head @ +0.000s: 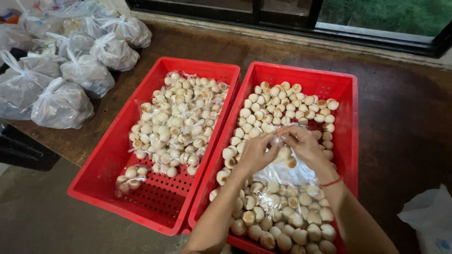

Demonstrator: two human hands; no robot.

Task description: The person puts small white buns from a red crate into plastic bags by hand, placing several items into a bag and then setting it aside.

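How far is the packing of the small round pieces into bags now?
Done: the left red plastic crate holds many small clear filled bags. In hand: the left hand and right hand hold a clear plastic bag with a few pieces. Left: the right red plastic crate holds many loose pale round pieces.

free: bare tabletop (400,122) right of crates | blocked: tied bags (61,70) far left

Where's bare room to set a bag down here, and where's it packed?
Free: the left crate's near end, bare mesh floor beside a small bag; the dark table right of the right crate. Crowded: the right crate is full of loose pieces, with both hands on a clear bag over it; tied bags fill the table's left end.
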